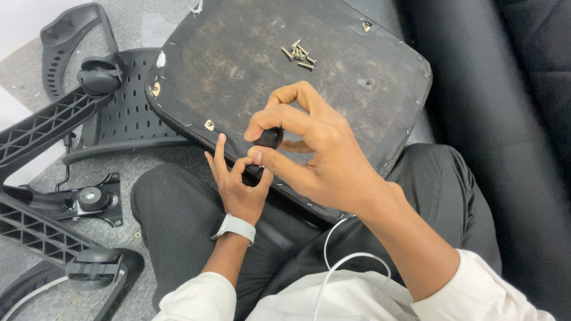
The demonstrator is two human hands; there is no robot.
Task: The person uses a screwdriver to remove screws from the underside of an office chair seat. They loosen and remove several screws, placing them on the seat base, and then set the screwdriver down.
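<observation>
My right hand (312,151) pinches a small round black knob (272,137) between thumb and forefinger, just above the near edge of an upturned chair seat panel (351,89). My left hand (238,181), with a white watch at the wrist, sits right below it and its fingertips grip a small dark part (254,173) under the knob. The panel's dark, worn underside rests against my knees. Several loose screws (299,54) lie in a pile on the panel's far side.
A black perforated chair back (128,104) and armrest (65,41) lie on the grey carpet at left. A wheeled chair base (41,131) with castors (98,76) and a metal mechanism plate (92,199) lie there too. A black sofa (505,95) stands at right.
</observation>
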